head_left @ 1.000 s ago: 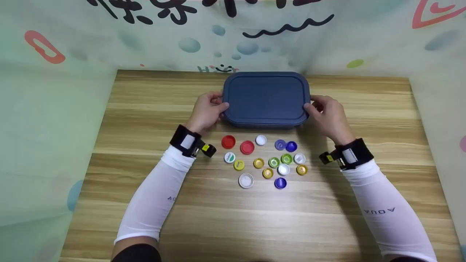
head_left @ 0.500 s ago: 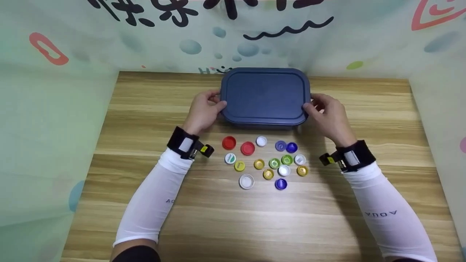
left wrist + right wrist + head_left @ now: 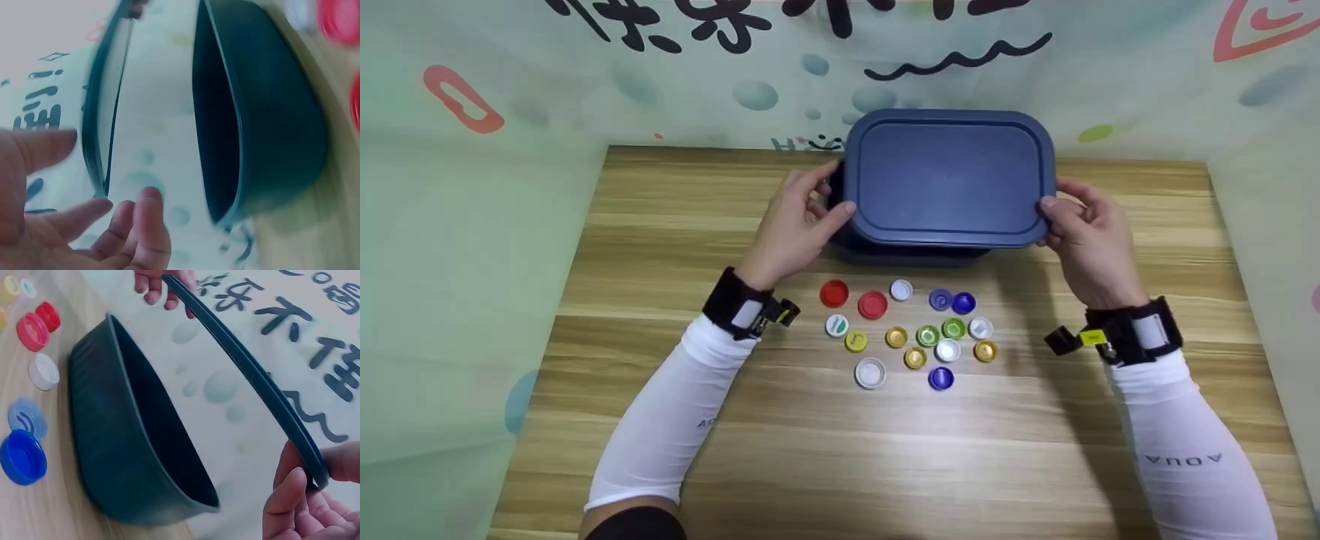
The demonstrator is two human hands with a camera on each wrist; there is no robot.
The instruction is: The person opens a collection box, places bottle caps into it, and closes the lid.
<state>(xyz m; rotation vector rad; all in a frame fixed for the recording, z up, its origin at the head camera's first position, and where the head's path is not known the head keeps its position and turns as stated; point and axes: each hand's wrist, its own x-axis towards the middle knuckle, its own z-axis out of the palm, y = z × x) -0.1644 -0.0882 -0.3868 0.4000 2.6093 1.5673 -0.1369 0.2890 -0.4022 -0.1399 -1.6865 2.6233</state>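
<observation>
A dark blue lid (image 3: 952, 176) is up off a matching rectangular box (image 3: 915, 258), shifted right of it. My right hand (image 3: 1097, 240) pinches the lid's right end between thumb and fingers, plain in the right wrist view. My left hand (image 3: 793, 221) is at the lid's left end. Its fingers are spread and fairly straight; in the left wrist view thumb and index finger flank the lid's end (image 3: 98, 112), and whether they touch it is hard to tell. Between lid and box a wide gap shows in both wrist views. The box's inside (image 3: 163, 422) looks dark, its bottom hidden.
Several loose bottle caps lie on the wooden table (image 3: 660, 225) in front of the box: red (image 3: 873, 304), white (image 3: 870, 373), blue (image 3: 941, 378), green (image 3: 953, 328) and yellow (image 3: 856, 341). A printed curtain (image 3: 697, 97) hangs behind the table's far edge.
The lid has come up off the box and moved right with my right hand. My left hand's fingers have spread at its left end. The caps stay put.
</observation>
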